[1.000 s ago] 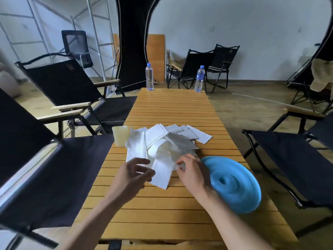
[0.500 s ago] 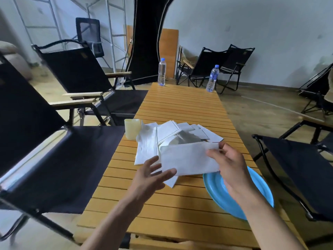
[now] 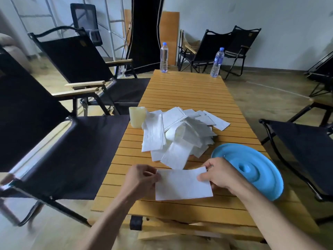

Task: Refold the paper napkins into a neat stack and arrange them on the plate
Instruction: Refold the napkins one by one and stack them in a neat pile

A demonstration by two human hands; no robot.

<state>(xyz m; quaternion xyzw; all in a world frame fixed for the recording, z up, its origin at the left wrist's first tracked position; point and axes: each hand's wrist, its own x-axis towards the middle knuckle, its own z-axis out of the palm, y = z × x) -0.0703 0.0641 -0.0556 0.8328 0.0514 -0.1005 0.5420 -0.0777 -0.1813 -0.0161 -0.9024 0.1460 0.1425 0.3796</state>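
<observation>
One white paper napkin (image 3: pixel 182 184) lies near the front of the slatted wooden table (image 3: pixel 189 91). My left hand (image 3: pixel 140 179) pinches its upper left corner and my right hand (image 3: pixel 218 175) pinches its upper right corner. Behind it a loose, untidy pile of white napkins (image 3: pixel 178 130) spreads over the middle of the table. The blue plate (image 3: pixel 252 168) sits to the right of my right hand, reaching the table's right edge, with nothing on it.
A pale yellow cup (image 3: pixel 137 116) stands left of the pile. Two water bottles (image 3: pixel 164 57) (image 3: pixel 217 62) stand at the far end. Black folding chairs flank the table on the left (image 3: pixel 59 141) and the right (image 3: pixel 306 141).
My right hand lifted a napkin out of the pile and brought it down to the near part of the table. My left hand has taken hold of its other corner.
</observation>
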